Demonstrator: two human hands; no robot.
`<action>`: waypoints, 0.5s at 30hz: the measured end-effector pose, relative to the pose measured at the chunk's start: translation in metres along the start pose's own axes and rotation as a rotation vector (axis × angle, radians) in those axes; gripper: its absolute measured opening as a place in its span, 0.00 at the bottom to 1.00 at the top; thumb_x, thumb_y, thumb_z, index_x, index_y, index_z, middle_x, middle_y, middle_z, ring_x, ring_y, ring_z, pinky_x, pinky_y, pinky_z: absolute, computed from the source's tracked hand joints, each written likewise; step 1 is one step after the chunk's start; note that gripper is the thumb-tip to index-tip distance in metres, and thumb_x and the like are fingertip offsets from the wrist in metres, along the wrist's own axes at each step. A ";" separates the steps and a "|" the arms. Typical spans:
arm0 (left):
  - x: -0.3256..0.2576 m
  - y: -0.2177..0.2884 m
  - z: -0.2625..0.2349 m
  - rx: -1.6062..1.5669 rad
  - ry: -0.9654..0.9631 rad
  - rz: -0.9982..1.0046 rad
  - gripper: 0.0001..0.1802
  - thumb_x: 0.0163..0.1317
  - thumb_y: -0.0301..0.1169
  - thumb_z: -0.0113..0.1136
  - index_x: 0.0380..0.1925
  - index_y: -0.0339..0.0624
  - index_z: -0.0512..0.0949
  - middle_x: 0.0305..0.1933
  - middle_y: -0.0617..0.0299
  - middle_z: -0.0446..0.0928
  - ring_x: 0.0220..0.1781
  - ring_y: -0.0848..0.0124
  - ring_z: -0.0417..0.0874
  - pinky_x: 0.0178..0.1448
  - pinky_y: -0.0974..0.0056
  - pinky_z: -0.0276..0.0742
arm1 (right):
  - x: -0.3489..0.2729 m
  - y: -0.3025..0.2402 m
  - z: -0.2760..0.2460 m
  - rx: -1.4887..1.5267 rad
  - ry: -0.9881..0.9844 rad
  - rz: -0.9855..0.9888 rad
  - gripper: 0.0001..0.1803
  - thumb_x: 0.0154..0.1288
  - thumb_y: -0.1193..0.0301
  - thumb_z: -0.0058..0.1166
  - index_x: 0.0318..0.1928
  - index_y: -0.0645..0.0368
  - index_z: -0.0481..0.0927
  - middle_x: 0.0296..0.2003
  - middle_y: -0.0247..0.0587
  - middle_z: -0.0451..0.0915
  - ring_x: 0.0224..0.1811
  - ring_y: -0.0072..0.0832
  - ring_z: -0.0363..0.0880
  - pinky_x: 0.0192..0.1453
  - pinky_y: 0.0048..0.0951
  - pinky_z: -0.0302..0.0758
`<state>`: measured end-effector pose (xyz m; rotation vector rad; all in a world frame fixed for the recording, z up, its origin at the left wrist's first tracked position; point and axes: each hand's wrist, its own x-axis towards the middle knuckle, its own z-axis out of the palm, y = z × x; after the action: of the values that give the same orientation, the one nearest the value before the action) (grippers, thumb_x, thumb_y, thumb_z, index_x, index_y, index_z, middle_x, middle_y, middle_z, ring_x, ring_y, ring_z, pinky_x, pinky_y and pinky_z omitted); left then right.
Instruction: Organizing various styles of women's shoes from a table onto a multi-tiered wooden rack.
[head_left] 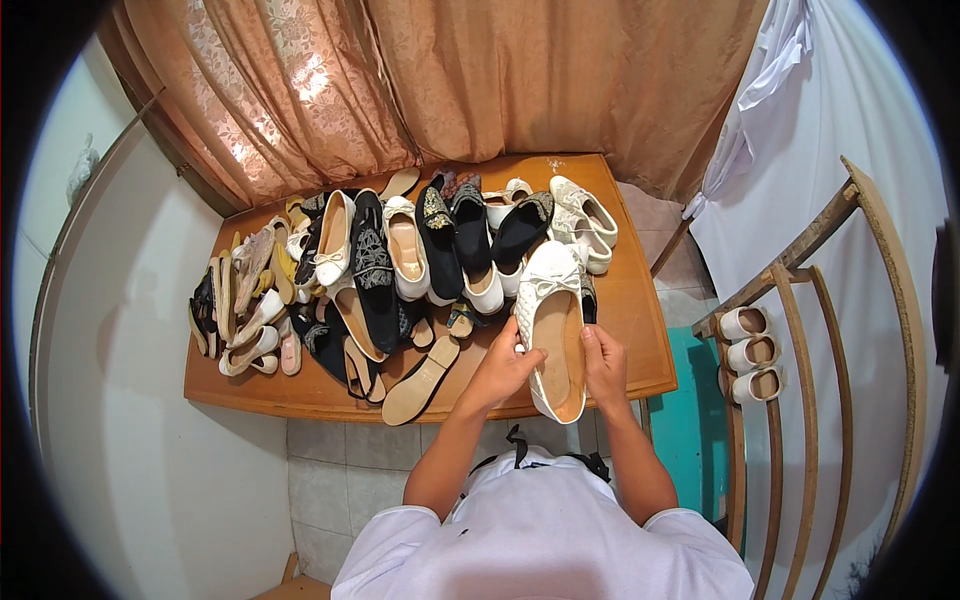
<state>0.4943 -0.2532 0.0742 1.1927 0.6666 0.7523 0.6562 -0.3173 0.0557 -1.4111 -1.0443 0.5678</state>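
Observation:
Between my two hands is a white quilted ballet flat (556,300) with a bow on its toe and a tan insole, held over the front edge of the table. Its toe points away from me and its heel toward me. My left hand (507,366) grips the left side, thumb over the rim. On the right side my right hand (604,362) is closed around the edge. Just beyond the flat lie black embroidered loafers (520,232) and a pair of white shoes (585,222). A sandal with its tan sole up (422,382) lies left of my left hand.
A heap of mixed shoes and sandals covers much of the wooden table (640,345). On the right, a wooden rack (790,420) carries several white shoes (752,352). Orange curtains (540,80) hang behind the table, and a white cloth (830,150) hangs at the right.

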 end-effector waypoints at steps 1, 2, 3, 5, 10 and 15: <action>-0.002 0.001 -0.001 0.001 0.003 -0.008 0.33 0.59 0.18 0.55 0.65 0.35 0.59 0.55 0.54 0.73 0.51 0.71 0.78 0.50 0.67 0.79 | -0.001 -0.003 0.004 0.001 -0.005 0.002 0.13 0.72 0.70 0.51 0.36 0.68 0.81 0.21 0.33 0.76 0.25 0.15 0.69 0.28 0.24 0.67; -0.004 -0.002 -0.002 0.001 0.009 -0.010 0.33 0.59 0.18 0.55 0.65 0.35 0.59 0.55 0.54 0.73 0.51 0.71 0.78 0.50 0.67 0.79 | -0.003 -0.009 0.007 -0.030 -0.011 -0.037 0.11 0.71 0.71 0.51 0.36 0.68 0.81 0.21 0.33 0.77 0.25 0.15 0.70 0.28 0.24 0.67; -0.006 -0.006 -0.004 0.024 -0.001 0.019 0.33 0.59 0.18 0.55 0.65 0.35 0.59 0.55 0.53 0.73 0.51 0.71 0.78 0.50 0.67 0.79 | -0.004 -0.011 0.010 -0.062 -0.018 -0.076 0.10 0.70 0.73 0.52 0.36 0.68 0.81 0.21 0.34 0.78 0.25 0.14 0.71 0.27 0.24 0.67; -0.008 -0.007 -0.003 0.045 -0.009 0.048 0.32 0.60 0.18 0.55 0.65 0.34 0.59 0.56 0.53 0.72 0.51 0.72 0.78 0.49 0.66 0.80 | -0.005 -0.007 0.005 -0.104 -0.042 -0.044 0.09 0.70 0.73 0.53 0.36 0.68 0.81 0.21 0.35 0.78 0.25 0.14 0.71 0.27 0.23 0.68; -0.011 -0.010 -0.002 0.027 -0.009 -0.013 0.32 0.60 0.18 0.57 0.65 0.34 0.62 0.58 0.54 0.74 0.58 0.70 0.76 0.60 0.65 0.73 | -0.008 -0.002 0.003 -0.107 -0.012 -0.009 0.10 0.70 0.72 0.54 0.36 0.68 0.81 0.20 0.35 0.78 0.24 0.14 0.71 0.27 0.24 0.68; -0.009 -0.015 -0.002 0.071 -0.006 -0.009 0.30 0.60 0.19 0.56 0.63 0.34 0.60 0.55 0.53 0.73 0.49 0.72 0.79 0.49 0.66 0.80 | -0.009 0.010 -0.005 -0.031 -0.021 0.059 0.11 0.71 0.71 0.53 0.34 0.68 0.80 0.19 0.34 0.76 0.23 0.13 0.70 0.26 0.25 0.67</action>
<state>0.4903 -0.2621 0.0601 1.2554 0.6982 0.7223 0.6585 -0.3262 0.0448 -1.4696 -1.0353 0.6127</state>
